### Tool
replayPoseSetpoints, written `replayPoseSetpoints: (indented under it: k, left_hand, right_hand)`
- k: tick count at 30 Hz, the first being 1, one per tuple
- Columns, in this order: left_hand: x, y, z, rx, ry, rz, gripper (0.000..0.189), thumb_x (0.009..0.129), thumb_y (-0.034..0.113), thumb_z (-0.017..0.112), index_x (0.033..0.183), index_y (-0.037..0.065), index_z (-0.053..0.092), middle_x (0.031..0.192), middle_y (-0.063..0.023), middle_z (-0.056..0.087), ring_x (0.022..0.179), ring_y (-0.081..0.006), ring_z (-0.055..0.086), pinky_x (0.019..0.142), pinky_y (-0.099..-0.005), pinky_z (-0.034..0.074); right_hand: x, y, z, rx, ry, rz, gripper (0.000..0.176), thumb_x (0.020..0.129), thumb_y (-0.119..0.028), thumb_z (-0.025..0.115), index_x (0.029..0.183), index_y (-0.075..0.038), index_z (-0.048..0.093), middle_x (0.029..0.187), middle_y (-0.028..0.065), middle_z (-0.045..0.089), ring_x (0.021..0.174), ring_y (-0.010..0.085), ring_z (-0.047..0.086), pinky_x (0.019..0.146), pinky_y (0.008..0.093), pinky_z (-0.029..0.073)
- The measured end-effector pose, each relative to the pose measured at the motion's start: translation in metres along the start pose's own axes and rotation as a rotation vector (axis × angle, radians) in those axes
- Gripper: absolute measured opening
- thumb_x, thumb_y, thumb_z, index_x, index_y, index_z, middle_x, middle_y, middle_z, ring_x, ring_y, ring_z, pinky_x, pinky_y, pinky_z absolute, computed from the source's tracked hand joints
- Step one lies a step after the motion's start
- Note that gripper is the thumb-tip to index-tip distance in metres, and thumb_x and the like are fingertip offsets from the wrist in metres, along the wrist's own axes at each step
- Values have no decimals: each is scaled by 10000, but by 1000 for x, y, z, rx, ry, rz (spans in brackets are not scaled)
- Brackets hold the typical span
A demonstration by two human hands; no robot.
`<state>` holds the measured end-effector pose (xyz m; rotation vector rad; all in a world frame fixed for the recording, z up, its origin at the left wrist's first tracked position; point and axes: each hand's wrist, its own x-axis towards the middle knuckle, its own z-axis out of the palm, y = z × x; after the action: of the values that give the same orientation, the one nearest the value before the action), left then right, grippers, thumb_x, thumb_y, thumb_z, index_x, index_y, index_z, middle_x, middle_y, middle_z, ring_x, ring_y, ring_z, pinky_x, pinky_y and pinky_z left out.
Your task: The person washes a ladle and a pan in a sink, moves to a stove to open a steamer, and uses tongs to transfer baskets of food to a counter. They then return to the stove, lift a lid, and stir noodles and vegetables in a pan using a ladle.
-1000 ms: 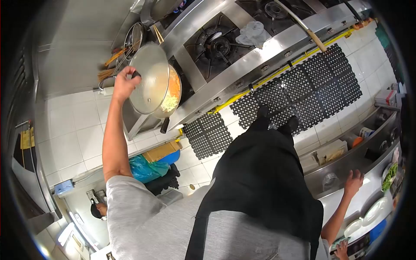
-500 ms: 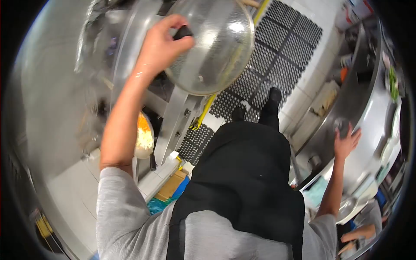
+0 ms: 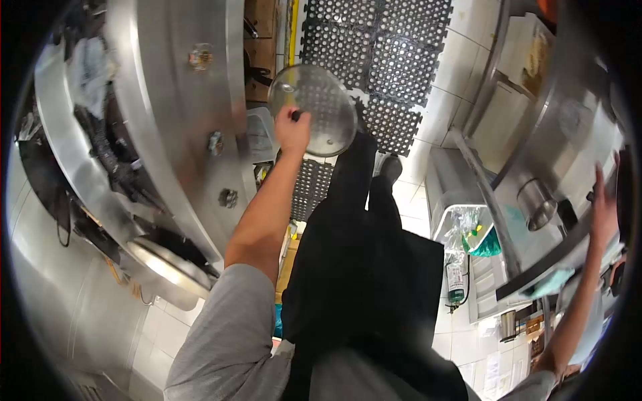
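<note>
My left hand (image 3: 293,130) is closed around the black knob of a round glass lid (image 3: 324,110). The lid hangs over the floor, beside the steel stove front, and the mat shows through it. My right hand (image 3: 605,210) is at the far right, by the steel counter, with fingers stretched out. A small dark thing (image 3: 590,196) lies against its fingers; I cannot make out what it is. On the stove at the left is a pan (image 3: 167,267), seen mostly from its side.
The stove front carries several control knobs (image 3: 215,143). Black perforated mats (image 3: 394,60) cover part of the tiled floor. A steel container (image 3: 537,204) sits on the right-hand shelving, above a lined bin (image 3: 468,224) and a small green-and-white cylinder (image 3: 456,284).
The glass lid, held in my left hand, has moved from over the stove to over the floor by my legs. My right hand has shifted farther right. The view has turned.
</note>
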<state>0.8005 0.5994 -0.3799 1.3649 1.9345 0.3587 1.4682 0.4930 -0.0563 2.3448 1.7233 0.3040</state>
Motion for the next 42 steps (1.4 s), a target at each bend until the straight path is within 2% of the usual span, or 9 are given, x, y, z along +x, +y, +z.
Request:
replayPoseSetpoints:
  k: [4, 7, 11, 14, 17, 24, 30, 33, 42]
  left_hand:
    - [14, -163, 0, -131, 242, -465, 294, 746, 172, 742, 976, 11, 654, 877, -80, 698, 724, -198, 642, 679, -357, 522]
    - [29, -158, -15, -307, 420, -731, 247, 807, 164, 710, 994, 38, 608, 938, -88, 621, 741, -190, 601, 564, -311, 502]
    - [49, -210, -24, -255, 636, -740, 250, 812, 177, 713, 985, 28, 612, 942, -107, 642, 681, -225, 617, 531, -316, 527]
    - [53, -248, -28, -411, 786, -786, 272, 808, 163, 710, 1012, 9, 618, 947, -114, 661, 673, -237, 632, 507, -328, 534]
    - [47, -276, -37, -511, 684, -692, 245, 803, 169, 707, 974, 22, 613, 932, -104, 644, 686, -232, 628, 522, -325, 537]
    - [3, -250, -51, -365, 481, -815, 215, 815, 222, 672, 896, 27, 633, 795, -68, 616, 568, -210, 573, 510, -324, 477]
    - [-12, -244, -63, 167, 269, -694, 278, 853, 276, 636, 894, 2, 661, 810, -67, 625, 631, -204, 591, 531, -334, 501]
    - [0, -273, -64, -3, 212, -699, 279, 854, 284, 646, 954, 26, 687, 901, -67, 650, 728, -191, 614, 552, -332, 520]
    - [20, -314, -61, -15, 343, -794, 277, 887, 317, 636, 977, 60, 687, 1017, -59, 656, 828, -195, 638, 559, -335, 527]
  right_hand:
    - [3, -11, 0, 15, -50, 17, 590, 893, -521, 723, 1356, -168, 625, 1586, 233, 352, 1459, 428, 335, 1159, 596, 311]
    - [8, -26, -11, 7, -81, 45, 617, 890, -536, 723, 1350, -136, 627, 1601, 218, 335, 1467, 433, 311, 1167, 645, 285]
    - [15, -38, -31, -241, -254, 142, 656, 905, -555, 698, 1390, -125, 598, 1566, 199, 411, 1465, 398, 331, 1174, 634, 294]
    - [13, -92, -30, -58, -288, 354, 660, 947, -544, 650, 1439, -117, 548, 1523, 184, 477, 1429, 359, 397, 1175, 577, 317]
    - [-1, -7, -22, 128, -283, 116, 678, 975, -542, 608, 1475, -98, 495, 1518, 178, 481, 1385, 349, 450, 1168, 548, 333]
    - [6, -55, -20, 219, -350, 453, 734, 975, -488, 604, 1553, -106, 361, 1613, 190, 321, 1434, 374, 362, 1186, 546, 278]
    - [-1, -48, -20, 202, -322, 349, 726, 967, -519, 601, 1530, -108, 401, 1614, 194, 317, 1425, 384, 372, 1172, 563, 294]
    - [-3, -50, -16, 189, -330, 338, 725, 963, -525, 603, 1525, -109, 410, 1614, 193, 317, 1424, 386, 373, 1168, 568, 298]
    - [-7, -50, -10, 169, -337, 324, 724, 953, -544, 607, 1508, -113, 435, 1615, 191, 318, 1422, 391, 375, 1157, 580, 308]
